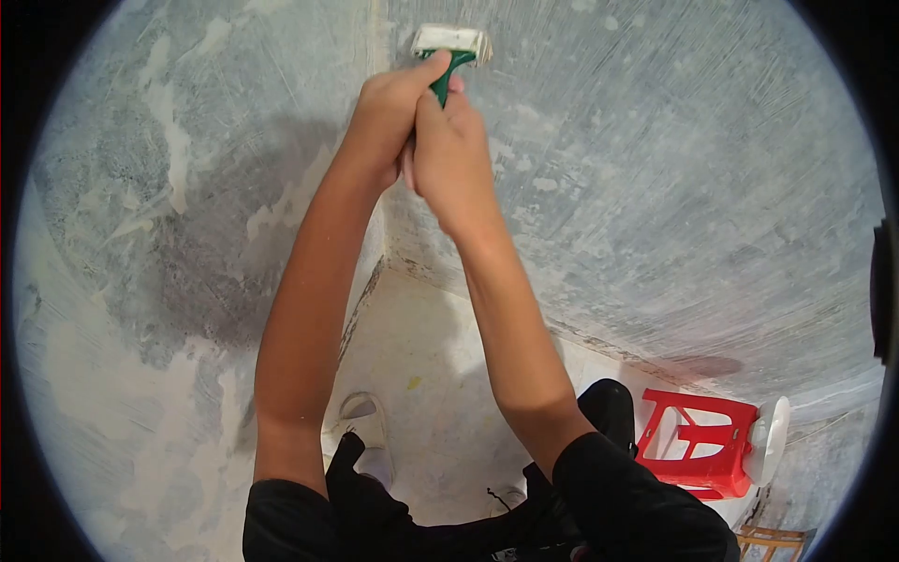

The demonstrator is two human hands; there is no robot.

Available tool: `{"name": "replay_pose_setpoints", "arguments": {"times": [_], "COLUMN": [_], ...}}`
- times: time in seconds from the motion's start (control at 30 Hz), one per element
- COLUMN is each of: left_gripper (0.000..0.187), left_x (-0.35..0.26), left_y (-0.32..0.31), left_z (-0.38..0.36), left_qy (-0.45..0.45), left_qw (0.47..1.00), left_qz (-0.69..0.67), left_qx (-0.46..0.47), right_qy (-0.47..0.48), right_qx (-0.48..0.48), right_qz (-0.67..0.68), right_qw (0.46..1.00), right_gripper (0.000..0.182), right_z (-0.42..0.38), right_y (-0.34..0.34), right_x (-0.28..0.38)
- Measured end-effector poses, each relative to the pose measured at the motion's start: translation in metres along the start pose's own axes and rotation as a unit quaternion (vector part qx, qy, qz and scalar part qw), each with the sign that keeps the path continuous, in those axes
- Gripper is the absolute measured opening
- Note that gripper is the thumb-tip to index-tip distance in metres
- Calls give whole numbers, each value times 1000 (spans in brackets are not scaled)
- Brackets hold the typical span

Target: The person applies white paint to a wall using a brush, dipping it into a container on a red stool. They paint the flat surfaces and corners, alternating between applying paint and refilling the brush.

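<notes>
A green-handled scraper [444, 82] with a wide, whitish head [450, 40] is up against the grey wall, close to the corner. My left hand [393, 108] is closed on the handle, its thumb lying along the green neck just below the head. Wrapped around the lower handle is my right hand [454, 155], pressed against the left one. Both arms reach upward and forward. Most of the grip is hidden behind the fingers. The wall [637, 150] around the head shows streaks and pale patches.
On the left stands another patchy wall [122, 281], meeting the first in a corner. A red plastic stool [702, 440] stands at the lower right with a white round object [770, 440] beside it. Part of a wooden item [775, 541] shows below. My slippered foot [365, 426] rests on the pale floor [421, 328].
</notes>
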State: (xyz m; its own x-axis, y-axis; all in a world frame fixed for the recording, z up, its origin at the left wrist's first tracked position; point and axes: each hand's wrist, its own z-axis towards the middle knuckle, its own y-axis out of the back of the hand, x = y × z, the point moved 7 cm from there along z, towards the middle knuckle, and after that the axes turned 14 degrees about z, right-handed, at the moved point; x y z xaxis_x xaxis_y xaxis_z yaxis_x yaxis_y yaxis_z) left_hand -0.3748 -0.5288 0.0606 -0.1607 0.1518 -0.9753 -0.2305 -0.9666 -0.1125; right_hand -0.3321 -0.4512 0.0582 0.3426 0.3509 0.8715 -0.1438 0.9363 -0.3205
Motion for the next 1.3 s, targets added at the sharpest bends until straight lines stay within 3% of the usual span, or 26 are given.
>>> {"name": "replay_pose_setpoints", "arguments": {"times": [0.07,0.1,0.17,0.2,0.27,0.37,0.43,0.63,0.67,0.73,0.8,0.87,0.97,1.03,1.1,1.17,1.23,1.3], "left_gripper": [37,37,47,49,52,53,48,48,48,40,38,39,39,39,37,36,32,32], "left_x": [15,29,71,100,154,210,241,297,293,276,232,174,95,60,11,-20,-59,-79], "left_y": [4,5,22,26,30,39,44,74,76,61,49,35,23,36,44,42,36,31], "left_z": [-9,-14,-24,-24,-28,-41,-48,-70,-68,-71,-64,-45,-30,-13,-3,15,34,35], "left_qy": [15,16,37,31,28,67,122,215,212,339,335,305,269,187,147,110,-19,-62], "left_qw": [998,998,982,980,977,960,963,921,922,928,936,952,963,977,986,993,997,996], "left_qz": [41,41,148,161,175,234,226,319,318,147,95,32,19,-7,16,34,-49,-60], "left_qx": [-39,-38,-115,-117,-121,-141,-80,-60,-67,-54,-46,20,-10,-106,-72,-36,-49,-33], "right_qy": [105,105,-3,-6,-16,-51,-106,-304,-349,-349,-351,-302,-257,-220,-180,-71,-28,32], "right_qx": [23,22,43,43,-52,-72,-80,-139,-169,-166,-171,-101,-51,-52,-49,-21,-11,9], "right_qz": [-85,-86,5,5,49,23,22,132,177,196,214,211,237,209,181,141,111,56], "right_qw": [991,991,999,999,997,996,991,933,905,901,896,924,935,952,966,987,993,998], "right_gripper": [38,38,37,37,40,40,38,38,41,39,37,33,32,31,31,30,30,27], "right_z": [-3,-8,-24,-31,-46,-71,-87,-131,-136,-120,-102,-69,-29,-14,5,28,45,59], "right_y": [8,15,28,34,59,79,87,64,57,45,42,30,5,-17,-36,-50,-59,-65], "right_x": [-17,-31,-79,-108,-171,-224,-254,-277,-275,-246,-205,-149,-88,-56,-23,18,42,59]}}
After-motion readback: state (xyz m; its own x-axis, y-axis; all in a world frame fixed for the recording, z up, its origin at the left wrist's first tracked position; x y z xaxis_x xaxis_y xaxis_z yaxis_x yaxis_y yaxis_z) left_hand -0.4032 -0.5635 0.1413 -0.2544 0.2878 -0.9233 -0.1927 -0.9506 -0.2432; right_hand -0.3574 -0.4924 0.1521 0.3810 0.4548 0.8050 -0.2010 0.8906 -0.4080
